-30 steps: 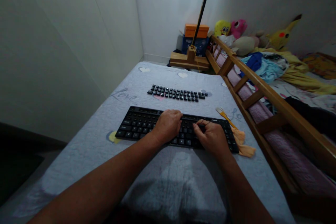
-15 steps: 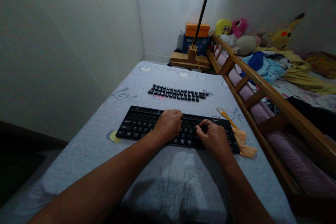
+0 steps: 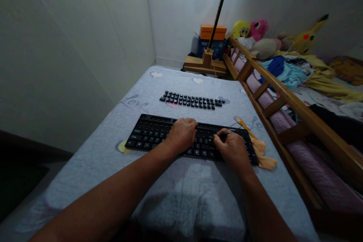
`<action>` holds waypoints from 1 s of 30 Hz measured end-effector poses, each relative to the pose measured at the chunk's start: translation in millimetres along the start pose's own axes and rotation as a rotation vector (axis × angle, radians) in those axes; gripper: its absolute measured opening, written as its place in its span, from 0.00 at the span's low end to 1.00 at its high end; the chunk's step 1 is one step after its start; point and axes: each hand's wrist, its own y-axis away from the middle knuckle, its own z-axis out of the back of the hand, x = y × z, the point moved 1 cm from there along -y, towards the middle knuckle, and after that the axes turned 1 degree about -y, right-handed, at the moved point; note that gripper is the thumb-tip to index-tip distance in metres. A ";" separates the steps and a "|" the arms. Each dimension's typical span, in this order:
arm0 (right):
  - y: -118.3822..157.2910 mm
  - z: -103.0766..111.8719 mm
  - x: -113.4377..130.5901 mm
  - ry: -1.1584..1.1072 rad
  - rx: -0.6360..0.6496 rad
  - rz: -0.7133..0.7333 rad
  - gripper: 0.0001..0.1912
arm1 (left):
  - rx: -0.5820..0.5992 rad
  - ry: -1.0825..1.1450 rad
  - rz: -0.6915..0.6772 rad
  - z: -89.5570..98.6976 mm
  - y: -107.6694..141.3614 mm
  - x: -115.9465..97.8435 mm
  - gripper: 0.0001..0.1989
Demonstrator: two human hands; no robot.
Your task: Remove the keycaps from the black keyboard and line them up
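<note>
A black keyboard point(image 3: 147, 130) lies across the bed cover; its upper rows toward the middle show bare sockets without keycaps. My left hand point(image 3: 183, 134) presses on its middle, fingers closed over the far edge. Over the keyboard's right part, my right hand point(image 3: 231, 145) is closed in a pinch round a thin wire tool point(image 3: 233, 125), whose wire sticks out past the fingers; its tip is hidden. Beyond the keyboard, loose black keycaps point(image 3: 193, 101) are laid out in rows. By the right end are a brush with a yellow handle point(image 3: 246, 128) and an orange cloth point(image 3: 262, 155).
A wooden bed rail point(image 3: 280, 94) runs along the right side, with clothes and plush toys behind it. A wooden stand point(image 3: 207, 64) with a dark pole is past the far edge, near an orange box point(image 3: 212, 32). A pale wall point(image 3: 85, 45) rises on the left.
My right hand has shifted slightly to the right over the keyboard, still pinching the wire tool. The left hand, keyboard and loose keycaps look the same.
</note>
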 end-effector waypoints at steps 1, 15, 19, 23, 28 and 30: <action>0.1 0.1 -0.1 0.000 0.000 -0.002 0.12 | 0.001 -0.001 0.001 -0.1 0.1 0.1 0.09; 2.3 -0.2 -2.2 -0.033 0.018 -0.036 0.12 | 0.007 -0.007 0.001 1.2 -0.3 -0.6 0.09; 4.5 -1.3 4.6 -0.013 -0.021 0.048 0.12 | 0.011 -0.004 0.001 0.5 0.0 -0.5 0.10; 1.0 -0.4 3.7 0.014 -0.018 0.058 0.11 | 0.016 -0.005 0.001 1.0 -0.2 -0.9 0.10; -3.9 3.7 -1.5 -0.049 0.058 -0.060 0.11 | 0.020 0.001 0.004 1.8 -0.4 -1.2 0.09; -4.7 4.2 -3.3 -0.083 0.068 -0.087 0.11 | 0.011 0.001 0.001 1.7 -0.3 -1.2 0.09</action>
